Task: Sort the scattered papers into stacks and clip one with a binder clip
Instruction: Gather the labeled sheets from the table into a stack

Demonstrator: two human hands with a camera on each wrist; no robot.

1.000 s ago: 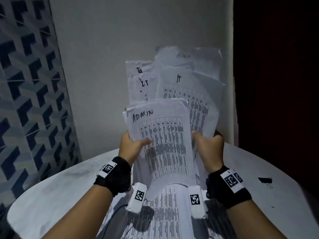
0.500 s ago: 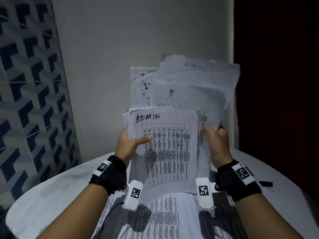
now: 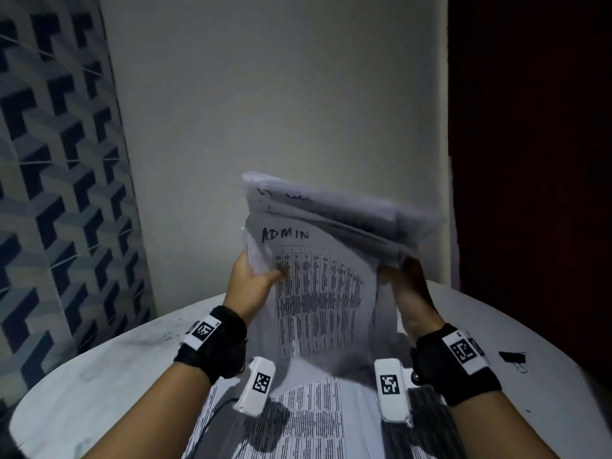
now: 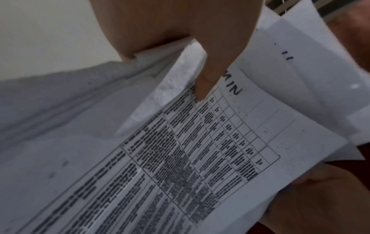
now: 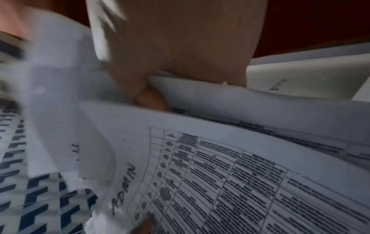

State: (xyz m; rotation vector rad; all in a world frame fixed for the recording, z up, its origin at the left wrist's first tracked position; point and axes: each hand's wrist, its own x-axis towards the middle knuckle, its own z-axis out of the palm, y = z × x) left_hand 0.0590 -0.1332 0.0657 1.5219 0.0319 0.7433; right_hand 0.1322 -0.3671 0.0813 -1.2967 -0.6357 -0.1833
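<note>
Above a round table (image 3: 99, 376), a bundle of papers (image 3: 318, 286) (an "ADMIN" sheet in front) is gripped by the left hand (image 3: 248, 286) and right hand (image 3: 410, 293). More sheets (image 3: 308, 422) lie unsorted below; the clip (image 3: 511, 356) is untouched, so most seems undone.

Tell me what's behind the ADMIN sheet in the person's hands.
Behind the ADMIN sheet more sheets fan out above it, one handwritten at the top, too blurred to read. The left hand and right hand grip the bundle. Their lower parts are covered.

bare table (image 3: 99, 392) left of the printed sheets (image 3: 308, 422), binder clip (image 3: 511, 356) lying on the right side
</note>
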